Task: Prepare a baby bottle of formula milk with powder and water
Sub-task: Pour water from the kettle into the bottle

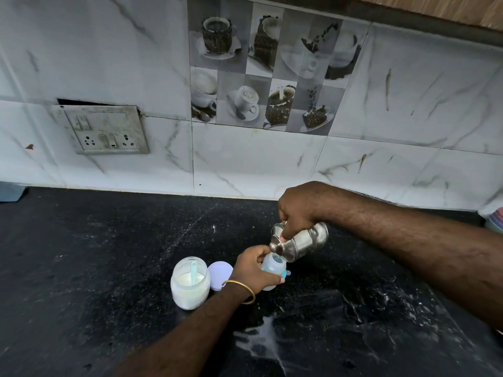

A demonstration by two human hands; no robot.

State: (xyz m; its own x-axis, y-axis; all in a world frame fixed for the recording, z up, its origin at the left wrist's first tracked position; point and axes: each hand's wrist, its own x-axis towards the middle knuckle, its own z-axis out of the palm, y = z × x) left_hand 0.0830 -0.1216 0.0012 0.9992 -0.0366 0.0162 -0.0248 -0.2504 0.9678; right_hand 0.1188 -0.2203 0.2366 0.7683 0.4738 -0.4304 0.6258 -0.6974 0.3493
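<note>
Both hands are being used at once on the pour: the left hand is wrapped round the baby bottle, fingers curled about its body, while the right hand is clamped on a small steel pot that is being tilted so that its flared lip is hanging just over the bottle's open mouth. The bottle is being held upright on or just above the black bench; which of the two cannot be told. Water is judged to be going in at this step, though the stream itself is too fine to be made out. A gold bangle is being worn on the left wrist. Just left of the bottle, a pale lilac lid is lying flat, and beside it a clear, rounded powder jar is standing open, about half full of creamy white powder, with a light blue scoop standing in it. Whether powder is already in the bottle is not shown, so the filling is judged unfinished; capping and shaking are also being left for later. The bench is speckled, glossy stone, smeared with white streaks towards the near edge, and marbled tiles are lining the wall behind.
</note>
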